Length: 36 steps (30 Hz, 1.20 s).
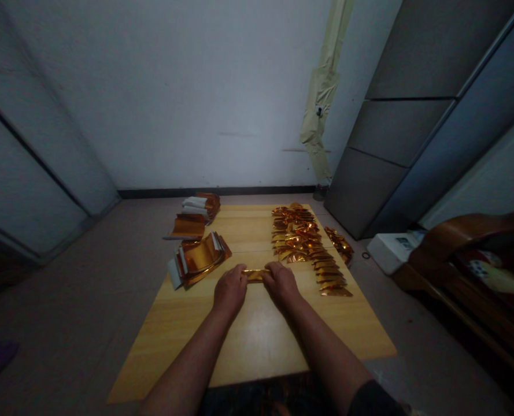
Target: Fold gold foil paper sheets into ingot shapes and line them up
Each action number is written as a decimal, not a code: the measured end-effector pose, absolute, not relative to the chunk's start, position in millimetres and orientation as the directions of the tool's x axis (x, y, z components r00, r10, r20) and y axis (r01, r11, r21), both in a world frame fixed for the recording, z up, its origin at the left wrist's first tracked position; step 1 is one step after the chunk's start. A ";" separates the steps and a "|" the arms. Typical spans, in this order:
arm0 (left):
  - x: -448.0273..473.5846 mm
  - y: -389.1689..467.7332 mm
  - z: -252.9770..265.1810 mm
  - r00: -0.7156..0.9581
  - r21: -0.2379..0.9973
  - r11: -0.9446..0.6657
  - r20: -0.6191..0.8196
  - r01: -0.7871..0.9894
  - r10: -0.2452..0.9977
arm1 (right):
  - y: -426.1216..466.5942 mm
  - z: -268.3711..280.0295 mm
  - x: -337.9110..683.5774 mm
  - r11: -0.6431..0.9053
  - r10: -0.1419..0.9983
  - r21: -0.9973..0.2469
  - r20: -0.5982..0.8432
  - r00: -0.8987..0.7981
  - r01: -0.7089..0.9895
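A narrow folded strip of gold foil paper [255,276] spans the gap between my hands, just above or on the wooden table. My left hand [231,289] is closed on its left end, and my right hand [281,282] grips the right end; the fingertips are partly hidden. Beyond my left hand lies a loose stack of curved gold foil sheets [200,254] with pale backs. To the right of my right hand, folded gold foil pieces [298,234] stand in overlapping rows, with another row of folded pieces [331,274] nearer to me.
The wooden table [257,352] stands near a white wall [196,104]. More foil sheets [198,214] lie at its far left corner. Beyond its right edge sits a heap of folded foil [340,244]. A grey refrigerator [378,133], a white box [391,252] and a wooden seat [451,277] are at right.
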<state>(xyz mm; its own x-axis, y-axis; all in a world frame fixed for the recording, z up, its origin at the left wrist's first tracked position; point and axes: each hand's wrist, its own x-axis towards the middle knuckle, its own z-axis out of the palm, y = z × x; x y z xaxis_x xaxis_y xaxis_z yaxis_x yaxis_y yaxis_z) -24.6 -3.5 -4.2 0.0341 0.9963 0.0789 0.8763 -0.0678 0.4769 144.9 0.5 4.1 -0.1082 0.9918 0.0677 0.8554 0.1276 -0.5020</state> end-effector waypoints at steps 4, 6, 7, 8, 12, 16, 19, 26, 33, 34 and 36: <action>-20.4 -2.3 -3.9 0.032 0.399 -0.061 0.080 0.915 0.996 | 2.1 4.7 142.9 0.109 0.994 -0.492 0.062 -0.090 0.864; -18.8 -2.4 -4.4 0.034 0.358 -0.062 0.083 0.932 0.996 | 2.0 6.0 142.3 0.094 0.996 -0.489 0.052 -0.079 0.867; -18.1 -2.8 -4.5 0.036 0.339 -0.064 0.089 0.939 0.995 | 1.9 6.7 142.2 0.091 0.996 -0.487 0.049 -0.077 0.868; -17.3 -3.4 -4.6 0.040 0.322 -0.069 0.097 0.944 0.995 | 1.7 7.5 142.0 0.091 0.996 -0.486 0.048 -0.078 0.869; -13.8 -5.9 -3.7 0.037 0.269 -0.066 0.112 0.961 0.993 | 1.4 9.9 141.2 0.087 0.996 -0.478 0.045 -0.074 0.874; -10.5 -7.8 -3.2 0.026 0.210 -0.053 0.129 0.976 0.991 | 2.2 9.1 139.9 0.091 0.996 -0.464 0.049 -0.077 0.881; -9.5 -9.0 -3.8 0.004 0.171 -0.026 0.129 0.985 0.992 | 2.6 8.0 138.8 0.089 0.996 -0.457 0.057 -0.071 0.885; -11.2 -10.5 -7.5 0.012 0.144 -0.032 0.138 0.989 0.990 | 0.7 11.9 137.5 0.086 0.996 -0.431 0.051 -0.071 0.898; -12.2 -11.6 -9.0 0.027 0.107 -0.045 0.162 0.993 0.986 | 0.7 10.8 137.7 0.102 0.995 -0.415 0.065 -0.082 0.904; -12.4 -11.7 -8.7 0.027 0.105 -0.045 0.161 0.993 0.987 | 0.8 10.2 137.6 0.102 0.994 -0.412 0.066 -0.082 0.905; -12.9 -12.1 -8.0 0.030 0.105 -0.046 0.152 0.993 0.988 | 1.0 8.4 137.2 0.104 0.994 -0.407 0.076 -0.080 0.908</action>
<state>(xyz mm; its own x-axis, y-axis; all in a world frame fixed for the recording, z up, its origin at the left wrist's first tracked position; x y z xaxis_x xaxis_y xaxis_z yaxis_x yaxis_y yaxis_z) -12.9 -12.1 -8.0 0.0299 0.9880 0.1517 0.9934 -0.0463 0.1051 137.2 1.0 8.4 -0.0801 0.9939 0.0757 0.9076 0.1042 -0.4067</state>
